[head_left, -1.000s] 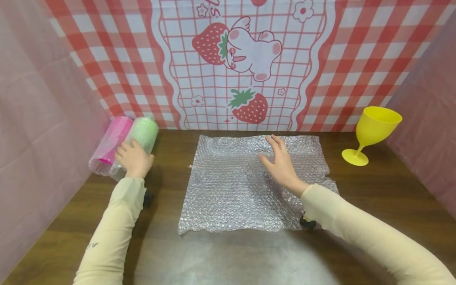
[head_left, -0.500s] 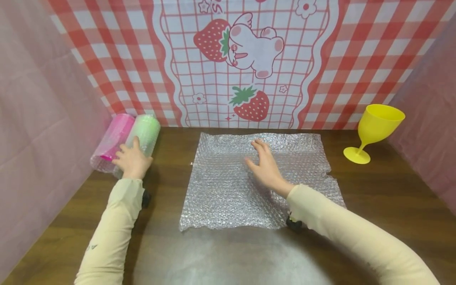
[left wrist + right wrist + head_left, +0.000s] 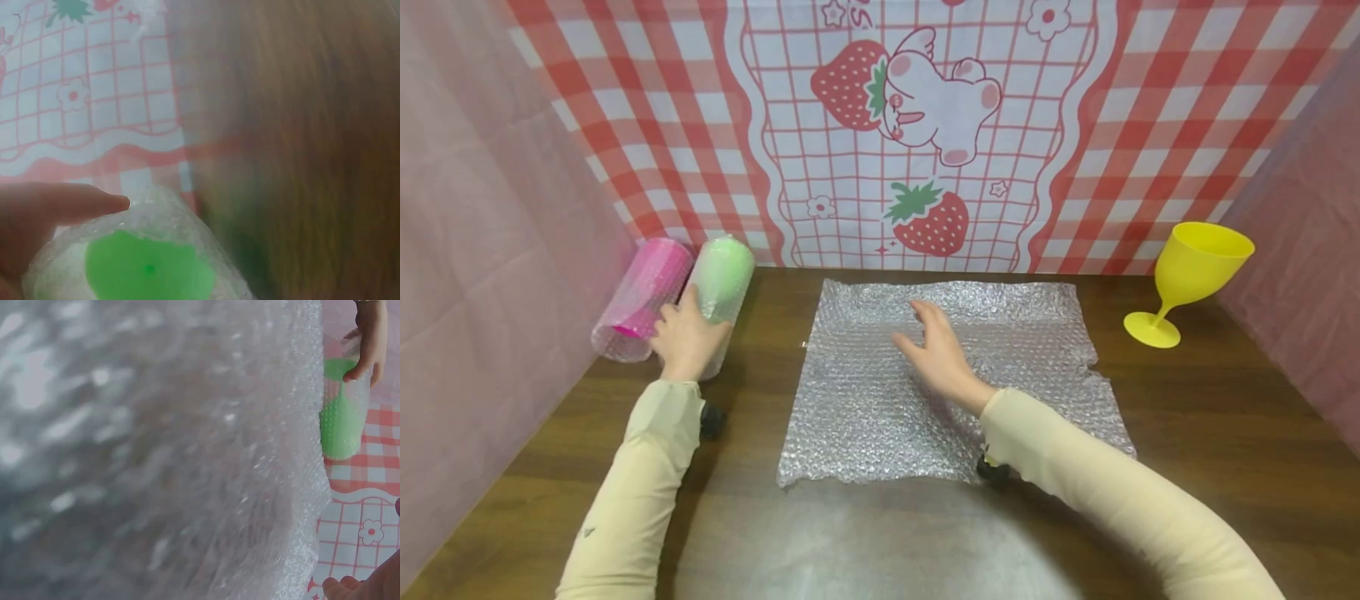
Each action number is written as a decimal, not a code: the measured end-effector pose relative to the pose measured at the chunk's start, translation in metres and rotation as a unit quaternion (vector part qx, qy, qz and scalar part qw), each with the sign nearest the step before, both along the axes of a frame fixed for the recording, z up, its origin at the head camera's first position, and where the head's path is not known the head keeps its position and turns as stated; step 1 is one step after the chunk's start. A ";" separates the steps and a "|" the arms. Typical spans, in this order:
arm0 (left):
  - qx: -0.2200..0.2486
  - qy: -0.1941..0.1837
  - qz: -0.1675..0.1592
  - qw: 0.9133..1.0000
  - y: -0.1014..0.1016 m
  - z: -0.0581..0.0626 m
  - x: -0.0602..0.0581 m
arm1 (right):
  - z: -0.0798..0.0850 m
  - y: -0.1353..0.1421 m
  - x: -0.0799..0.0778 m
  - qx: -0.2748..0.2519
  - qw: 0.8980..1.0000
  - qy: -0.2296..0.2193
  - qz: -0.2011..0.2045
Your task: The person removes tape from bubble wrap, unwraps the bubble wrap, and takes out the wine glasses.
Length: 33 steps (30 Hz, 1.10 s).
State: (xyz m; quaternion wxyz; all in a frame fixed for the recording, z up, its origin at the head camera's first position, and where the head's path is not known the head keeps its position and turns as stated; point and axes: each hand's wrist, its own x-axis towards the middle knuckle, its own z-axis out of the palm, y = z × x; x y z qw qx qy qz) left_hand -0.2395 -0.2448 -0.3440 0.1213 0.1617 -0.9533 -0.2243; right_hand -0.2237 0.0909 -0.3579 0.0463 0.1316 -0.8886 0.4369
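Green goblet in clear bubble wrap: located left of the bubble-wrap sheet, which serves as the reference for position, and well apart from it. The right wrist view shows the goblet's form through its covering, the foot nearer the hand and the bowl beyond. The left hand grips this bundle, its thumb along the side facing the sheet and its fingers on the opposite side; whether the bundle is clear of the table cannot be told.

The right hand lies over the middle of the sheet, thumb spread from the fingers, with nothing in its grasp; contact with the sheet cannot be determined. The sheet is spread flat, its surface wrinkled, its right edge notched.

A pink wrapped bundle lies farther left of the sheet, just beyond the green one. A yellow goblet, unwrapped, stands upright on its foot to the right of the sheet. Beneath the sheet is a brown wood-grain table. Behind the sheet hangs a red-and-white checked cloth printed with strawberries; pale pink drapery flanks both sides.
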 end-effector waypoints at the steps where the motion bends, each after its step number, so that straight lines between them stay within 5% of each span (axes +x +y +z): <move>1: 0.004 0.001 -0.001 1.000 0.002 0.001 0.000 | 0.001 -0.001 0.000 -0.004 1.000 -0.005 -0.001; 13: 0.044 0.024 -0.010 0.999 0.023 0.008 0.009 | 0.003 -0.009 -0.011 -0.061 0.995 -0.072 -0.025; 33: 0.061 0.053 -0.104 0.991 0.077 0.032 0.027 | 0.015 -0.025 -0.022 -0.168 0.975 -0.140 -0.038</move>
